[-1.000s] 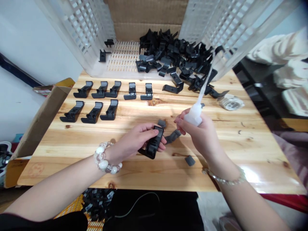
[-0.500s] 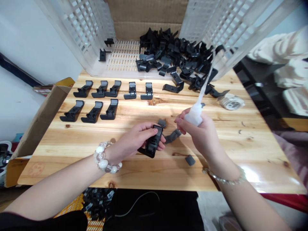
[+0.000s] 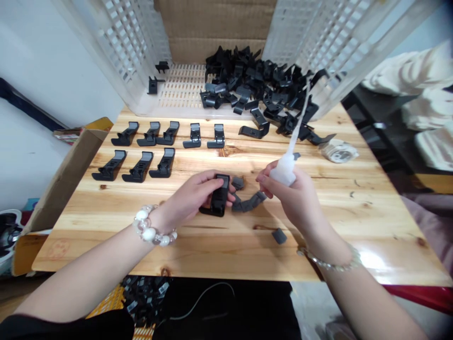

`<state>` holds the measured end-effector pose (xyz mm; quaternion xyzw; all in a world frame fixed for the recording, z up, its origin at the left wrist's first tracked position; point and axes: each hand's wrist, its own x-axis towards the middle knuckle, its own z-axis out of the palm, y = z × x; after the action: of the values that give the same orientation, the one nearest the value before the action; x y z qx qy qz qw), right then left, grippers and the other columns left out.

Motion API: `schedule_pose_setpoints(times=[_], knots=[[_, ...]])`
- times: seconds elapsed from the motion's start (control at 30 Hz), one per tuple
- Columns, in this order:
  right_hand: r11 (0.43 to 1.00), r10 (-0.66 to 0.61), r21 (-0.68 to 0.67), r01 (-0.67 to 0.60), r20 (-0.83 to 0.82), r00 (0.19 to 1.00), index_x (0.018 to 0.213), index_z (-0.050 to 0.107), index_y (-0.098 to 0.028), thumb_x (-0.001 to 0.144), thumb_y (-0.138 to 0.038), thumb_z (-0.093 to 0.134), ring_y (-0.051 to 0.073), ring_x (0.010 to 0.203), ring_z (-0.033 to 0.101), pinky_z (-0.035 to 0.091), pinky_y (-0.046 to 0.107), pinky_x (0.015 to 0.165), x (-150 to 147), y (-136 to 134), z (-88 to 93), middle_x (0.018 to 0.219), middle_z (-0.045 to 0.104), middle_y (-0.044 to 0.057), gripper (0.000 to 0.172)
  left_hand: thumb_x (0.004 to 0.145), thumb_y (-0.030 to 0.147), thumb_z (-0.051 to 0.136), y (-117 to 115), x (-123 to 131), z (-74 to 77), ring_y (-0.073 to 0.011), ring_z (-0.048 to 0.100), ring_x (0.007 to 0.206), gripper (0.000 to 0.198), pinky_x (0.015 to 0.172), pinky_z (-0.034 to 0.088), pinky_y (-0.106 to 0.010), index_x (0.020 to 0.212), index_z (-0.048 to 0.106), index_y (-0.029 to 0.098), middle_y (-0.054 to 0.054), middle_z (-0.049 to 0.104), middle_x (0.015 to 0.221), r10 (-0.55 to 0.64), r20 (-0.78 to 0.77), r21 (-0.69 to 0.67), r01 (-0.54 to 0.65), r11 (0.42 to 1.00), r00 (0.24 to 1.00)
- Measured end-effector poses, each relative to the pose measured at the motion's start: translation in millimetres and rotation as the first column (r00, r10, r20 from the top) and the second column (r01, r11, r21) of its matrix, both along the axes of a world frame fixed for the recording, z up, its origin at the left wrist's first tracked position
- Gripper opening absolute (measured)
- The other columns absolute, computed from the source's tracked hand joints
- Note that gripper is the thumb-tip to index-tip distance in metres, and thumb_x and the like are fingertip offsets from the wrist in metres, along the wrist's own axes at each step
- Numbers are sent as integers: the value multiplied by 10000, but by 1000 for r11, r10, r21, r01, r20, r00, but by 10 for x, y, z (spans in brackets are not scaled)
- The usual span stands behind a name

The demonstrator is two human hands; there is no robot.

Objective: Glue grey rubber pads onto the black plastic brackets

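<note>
My left hand (image 3: 198,191) is closed around a black bent plastic bracket (image 3: 219,200), its thumb pressed on the grey patch at the upper end. In my right hand (image 3: 295,189) is a white glue bottle (image 3: 283,169) with a long thin nozzle pointing up and away from me. Between the hands, small grey pads (image 3: 249,203) lie in a curved row on the wooden table, touching or nearly so. Another grey pad (image 3: 237,182) sits just above that row. A single grey pad (image 3: 279,235) rests nearer the front edge.
Several black brackets (image 3: 109,166) with grey ends stand in two rows at the left. A white plastic crate (image 3: 141,101), tipped toward me, holds a heap of black brackets (image 3: 244,78) that spills onto the table. A tape roll (image 3: 339,151) lies at the right.
My left hand has moved slightly left and away from me with the bracket, which is now more upright in view. More of the grey pad row shows. The right hand has hardly moved.
</note>
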<state>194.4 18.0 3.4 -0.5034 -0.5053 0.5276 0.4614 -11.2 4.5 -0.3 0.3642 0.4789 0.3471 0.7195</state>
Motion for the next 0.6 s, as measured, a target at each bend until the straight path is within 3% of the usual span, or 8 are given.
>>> schedule_pose_setpoints(times=[0.1,0.17,0.23,0.3,0.37,0.43,0.5,0.6], knots=[[1000,0,5,0,-18,1000,728,562,-191,691,-225,744,96,539,483,359,261,511,20,-7,9,629,557,-29,189,889,278,552,182,-132,-15,-152,677,708,202,723,575,-296,1008,622,131,-49,681,818,122,-197,108,-102,989,973],[1000,4,17,-3,-23,1000,737,563,-194,696,-228,743,100,547,485,361,262,515,34,-16,25,632,563,-26,187,894,304,527,297,-238,-45,-182,677,772,297,795,567,-351,1126,586,128,-60,668,863,199,-385,284,-90,955,901],[999,13,36,-12,-23,1000,738,567,-193,708,-231,739,99,552,481,362,263,523,44,-23,38,633,561,-26,180,896,311,516,363,-332,-66,-237,659,967,444,923,525,-421,1291,494,108,-126,647,1073,284,-598,469,40,882,750],[998,27,56,-26,-29,999,740,569,-189,722,-242,738,94,556,481,365,263,530,50,-23,37,646,560,-26,178,899,304,511,362,-392,-61,-295,545,1212,560,1064,420,-480,1397,383,82,-196,534,1305,391,-748,575,229,786,536],[997,44,69,-42,-34,998,743,566,-188,736,-256,736,92,560,483,369,262,536,54,-14,17,654,557,-28,183,910,306,496,308,-408,-38,-325,413,1347,587,1140,323,-502,1422,337,67,-223,434,1410,476,-800,595,383,706,365],[995,60,75,-58,-26,998,741,557,-188,750,-264,729,92,558,477,368,261,538,61,2,-12,636,544,-35,188,913,352,508,237,-388,-30,-349,403,1348,596,1137,322,-512,1416,347,75,-221,442,1397,478,-838,544,481,688,264],[995,69,72,-68,-8,998,738,548,-188,763,-269,720,92,555,469,364,259,539,69,19,-35,617,535,-40,191,892,382,550,191,-355,-64,-365,477,1272,620,1087,382,-521,1404,364,86,-208,494,1318,431,-877,475,523,708,213],[997,50,54,-50,-7,999,747,544,-186,766,-272,717,92,559,468,365,259,544,75,35,-36,627,547,-39,194,880,278,551,202,-321,-172,-357,531,1209,577,1037,434,-504,1393,375,80,-199,520,1237,431,-883,457,543,705,185]])
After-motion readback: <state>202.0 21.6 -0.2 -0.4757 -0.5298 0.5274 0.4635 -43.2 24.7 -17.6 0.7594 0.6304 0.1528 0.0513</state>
